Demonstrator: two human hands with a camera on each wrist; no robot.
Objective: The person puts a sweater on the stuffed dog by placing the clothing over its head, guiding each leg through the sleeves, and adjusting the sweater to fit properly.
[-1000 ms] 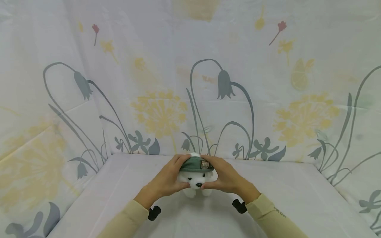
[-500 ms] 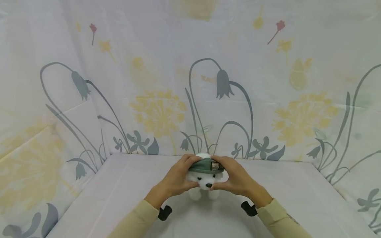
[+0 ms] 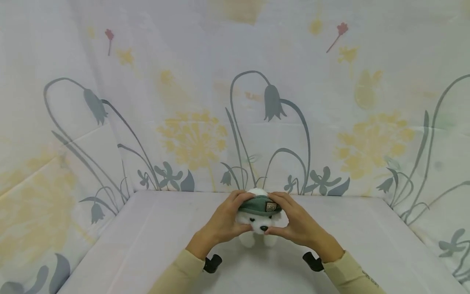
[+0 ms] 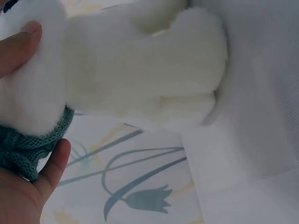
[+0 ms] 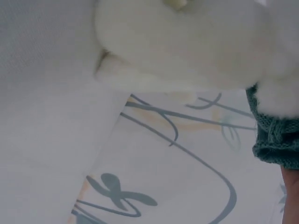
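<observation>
Plush dog (image 3: pixel 260 221) (just one, one hat (image 3: pixel 257 206)) is gripped by two hands (image 3: pixel 226 220) (image 3: pixel 299 220).

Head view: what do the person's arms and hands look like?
The left sleeve and right sleeve are long and pale khaki; the right one bears dark lettering, too small to read. A stubby black fitting shows by each cuff. The left hand and right hand are bare.

From above, the head camera faces forward and down over a white-covered table (image 3: pixel 165 228) to the flower-printed backdrop (image 3: pixel 198 73), the white plush dog (image 3: pixel 260 222) well off. Both wrist cameras sit close to that dog, turned sideways in opposite ways: table at right in the left view, at left in the right. Both share dog, green knit cap (image 3: pixel 257 205) and backdrop
</observation>
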